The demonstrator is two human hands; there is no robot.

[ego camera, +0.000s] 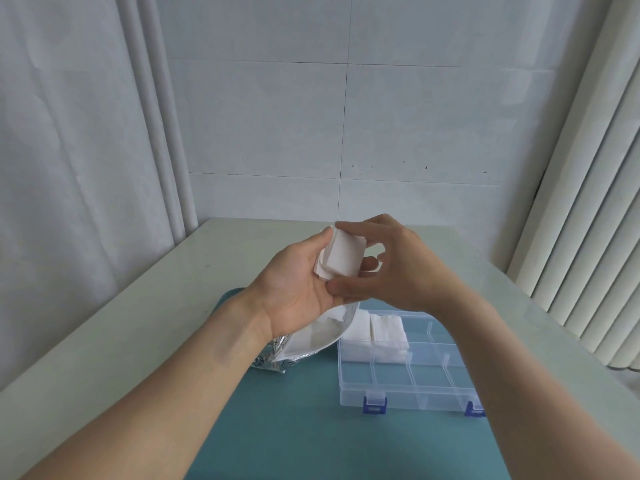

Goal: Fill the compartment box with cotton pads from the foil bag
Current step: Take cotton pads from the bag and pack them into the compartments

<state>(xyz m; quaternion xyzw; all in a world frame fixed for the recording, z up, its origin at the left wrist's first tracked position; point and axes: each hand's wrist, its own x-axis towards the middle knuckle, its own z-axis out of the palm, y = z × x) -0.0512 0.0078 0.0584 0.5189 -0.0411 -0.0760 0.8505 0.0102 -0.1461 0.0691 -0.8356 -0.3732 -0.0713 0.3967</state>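
**Squaring the stack before it goes into the box**

A small stack of cotton pads (pixel 341 252) is held up in the air between both hands, well above the table (pixel 138 306). The left hand (pixel 298 285) cradles it from beneath, fingers curled round its far side; the right hand (pixel 388 263) pinches it from above and below with forefinger and thumb.

The stack looks uneven — one pad juts out at the palm-side edge. It should be tapped flush within the grip before lowering, since a splayed stack would likely catch on the dividers.

Below the hands lies the open foil bag (pixel 308 341), more pads showing at its mouth, and just beside it the clear compartment box (pixel 408 368), whose far-left compartments already hold pads (pixel 381 332). An empty compartment next to those seems the natural target — the grip is best kept narrow so fingers clear the walls.
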